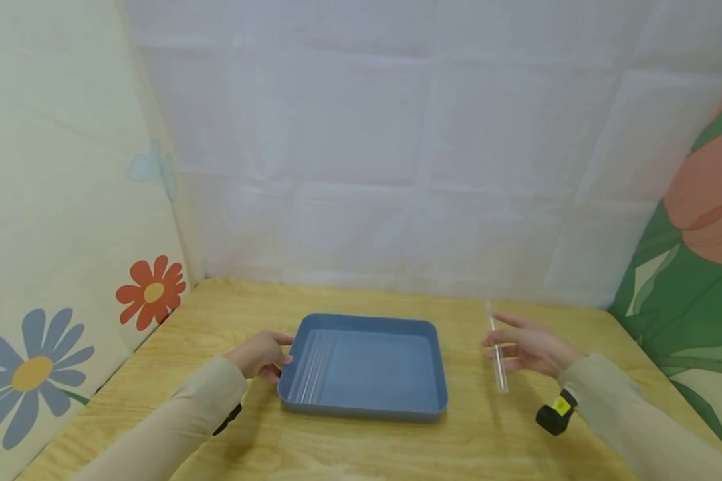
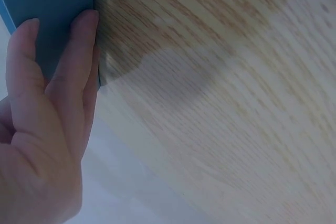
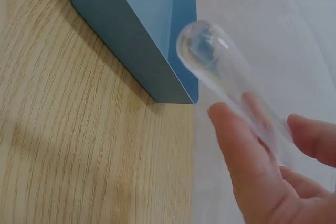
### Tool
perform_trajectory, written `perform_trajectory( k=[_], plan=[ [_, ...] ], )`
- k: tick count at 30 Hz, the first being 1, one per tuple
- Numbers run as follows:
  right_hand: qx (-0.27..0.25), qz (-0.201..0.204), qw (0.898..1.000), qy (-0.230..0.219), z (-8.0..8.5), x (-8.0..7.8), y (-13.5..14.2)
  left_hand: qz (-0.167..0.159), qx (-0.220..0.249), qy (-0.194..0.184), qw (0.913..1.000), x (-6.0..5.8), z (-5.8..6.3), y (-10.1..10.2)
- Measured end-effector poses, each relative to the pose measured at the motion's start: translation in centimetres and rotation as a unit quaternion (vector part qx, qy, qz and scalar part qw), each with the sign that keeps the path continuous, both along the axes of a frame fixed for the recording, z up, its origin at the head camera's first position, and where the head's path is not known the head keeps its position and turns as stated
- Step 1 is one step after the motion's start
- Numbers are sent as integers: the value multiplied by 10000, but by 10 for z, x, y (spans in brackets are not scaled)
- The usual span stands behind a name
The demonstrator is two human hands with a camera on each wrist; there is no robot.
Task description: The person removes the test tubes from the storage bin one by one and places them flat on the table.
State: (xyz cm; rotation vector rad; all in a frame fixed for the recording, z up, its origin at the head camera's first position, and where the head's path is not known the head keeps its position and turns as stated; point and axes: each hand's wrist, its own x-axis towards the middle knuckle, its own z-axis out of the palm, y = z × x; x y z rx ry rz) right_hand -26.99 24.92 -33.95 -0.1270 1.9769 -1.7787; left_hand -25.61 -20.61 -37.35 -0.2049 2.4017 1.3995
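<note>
A blue tray (image 1: 385, 374) lies on the wooden table, with several clear tubes (image 1: 317, 367) side by side along its left end. My left hand (image 1: 263, 355) is at the tray's left side; in the left wrist view its fingers (image 2: 79, 40) rest against the outer wall, thumb apart. To the right of the tray, my right hand (image 1: 532, 344) holds a clear test tube (image 1: 498, 354) above the table. The right wrist view shows the tube's rounded end (image 3: 202, 45) pointing toward the tray, with thumb and fingers pinching it farther along.
The wooden table (image 1: 361, 447) meets a white cloth backdrop (image 1: 361, 167) at its far edge. Flower-patterned cloths hang at the left (image 1: 48, 234) and the right (image 1: 698, 267). A black strap device (image 1: 555, 417) sits at the right wrist.
</note>
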Motion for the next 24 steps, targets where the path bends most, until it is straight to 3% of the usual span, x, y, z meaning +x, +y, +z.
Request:
perform_trajectory(
  k=[24],
  plan=[
    [164,-48,9998,47,-8,6,34,-27,106,-145,9998,2,4,1]
  ],
)
